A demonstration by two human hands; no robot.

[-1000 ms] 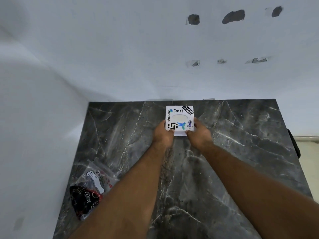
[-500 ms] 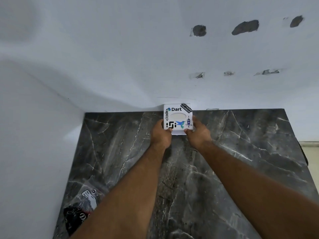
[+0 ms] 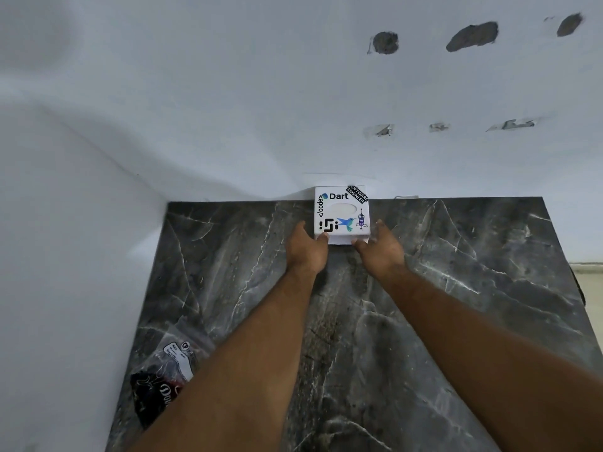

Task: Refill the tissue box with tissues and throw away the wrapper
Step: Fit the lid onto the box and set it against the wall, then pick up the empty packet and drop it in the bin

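The white tissue box [image 3: 341, 212], covered in stickers and with an oval opening on top, stands at the far edge of the dark marble table [image 3: 456, 288], against the wall. My left hand [image 3: 306, 247] is at its near left corner and my right hand [image 3: 380, 249] at its near right corner. Only the thumbs touch the box's front edge. The fingers of both hands are spread and stand off from its sides. A crumpled clear plastic wrapper [image 3: 164, 380] with black and red print lies at the table's near left, partly hidden by my left forearm.
White walls close the table in at the back and on the left. The table's right edge drops to a pale floor [image 3: 590, 275]. The back wall [image 3: 473, 35] has several dark chipped patches.
Both hands pushed the box away from me until it met the back wall. The fingers, which gripped its sides, have now spread off it.
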